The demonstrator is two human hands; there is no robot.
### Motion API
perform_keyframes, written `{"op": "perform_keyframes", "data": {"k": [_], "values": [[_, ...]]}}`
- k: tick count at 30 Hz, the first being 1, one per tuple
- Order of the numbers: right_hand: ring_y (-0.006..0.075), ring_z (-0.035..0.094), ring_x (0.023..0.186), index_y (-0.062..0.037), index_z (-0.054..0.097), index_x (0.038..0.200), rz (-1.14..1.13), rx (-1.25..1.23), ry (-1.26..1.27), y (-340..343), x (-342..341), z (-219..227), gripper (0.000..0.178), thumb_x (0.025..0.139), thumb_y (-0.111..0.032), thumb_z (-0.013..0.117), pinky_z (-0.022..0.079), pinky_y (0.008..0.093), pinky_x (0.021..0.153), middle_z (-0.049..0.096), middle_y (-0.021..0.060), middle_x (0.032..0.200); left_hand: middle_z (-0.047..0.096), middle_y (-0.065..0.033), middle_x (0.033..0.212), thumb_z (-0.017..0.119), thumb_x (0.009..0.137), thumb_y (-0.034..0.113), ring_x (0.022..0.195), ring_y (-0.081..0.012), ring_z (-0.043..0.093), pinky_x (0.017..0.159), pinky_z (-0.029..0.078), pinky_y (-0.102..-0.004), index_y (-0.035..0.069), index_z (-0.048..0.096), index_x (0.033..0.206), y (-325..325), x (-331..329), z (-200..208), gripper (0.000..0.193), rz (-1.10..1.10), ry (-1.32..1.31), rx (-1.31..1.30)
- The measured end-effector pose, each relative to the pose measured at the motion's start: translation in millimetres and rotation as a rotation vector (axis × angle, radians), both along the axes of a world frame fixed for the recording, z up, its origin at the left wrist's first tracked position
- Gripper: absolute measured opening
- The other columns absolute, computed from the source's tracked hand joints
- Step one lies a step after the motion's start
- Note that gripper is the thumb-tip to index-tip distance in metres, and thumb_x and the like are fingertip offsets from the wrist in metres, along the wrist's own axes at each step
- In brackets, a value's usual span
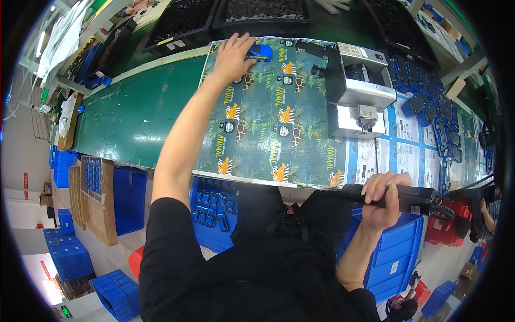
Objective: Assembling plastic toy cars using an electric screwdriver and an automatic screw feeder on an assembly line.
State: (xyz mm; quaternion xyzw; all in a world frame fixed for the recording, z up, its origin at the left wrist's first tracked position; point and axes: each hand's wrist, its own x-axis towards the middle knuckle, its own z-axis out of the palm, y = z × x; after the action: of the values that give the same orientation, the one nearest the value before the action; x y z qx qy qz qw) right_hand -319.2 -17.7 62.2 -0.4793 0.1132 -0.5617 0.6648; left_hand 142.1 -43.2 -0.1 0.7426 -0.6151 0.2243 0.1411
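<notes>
At the far edge of the patterned sheet (257, 145), my left hand (233, 60) reaches out with its fingers spread. Its thumb and index finger lie around the left end of a blue toy car (260, 52), touching or very close to it. My right hand (383, 198) is wrapped round a black cylindrical electric screwdriver (416, 199), held level over the near table edge, with a cable or loop at its right end.
A silver and black machine (359, 91) stands right of the sheet. Blue and black car parts (437, 118) lie beyond it. Black bins (263, 13) line the far side. Below the table, a blue crate (206, 236) holds several blue cars; another blue crate (394, 255) stands at right.
</notes>
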Motion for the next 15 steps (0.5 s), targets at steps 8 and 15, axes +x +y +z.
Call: {"op": "perform_keyframes", "data": {"k": [8,15], "values": [[0.0135,0.045,0.048,-0.0039,0.049,0.095,-0.042,-0.053,0.069,-2,-11,-3,0.009,0.093,-0.011,0.055,0.042,0.0265,0.050,0.046,0.0050,0.062,0.066,-0.0109,0.116,0.072,0.082,0.041,0.108,-0.0325,0.060,0.091,0.049,-0.0429,0.014,0.061,0.128,119,55,15,0.055,0.102,0.155,0.129],[0.0128,0.042,0.050,-0.0045,0.050,0.097,0.106,-0.040,0.067,1,16,-7,0.009,0.095,-0.013,0.052,0.038,0.0276,0.051,0.046,0.0041,0.064,0.066,-0.0119,0.112,0.075,0.081,0.031,0.104,-0.0324,0.061,0.090,0.049,-0.0407,0.014,0.060,0.131,305,59,20,0.055,0.358,0.303,0.085]]}}
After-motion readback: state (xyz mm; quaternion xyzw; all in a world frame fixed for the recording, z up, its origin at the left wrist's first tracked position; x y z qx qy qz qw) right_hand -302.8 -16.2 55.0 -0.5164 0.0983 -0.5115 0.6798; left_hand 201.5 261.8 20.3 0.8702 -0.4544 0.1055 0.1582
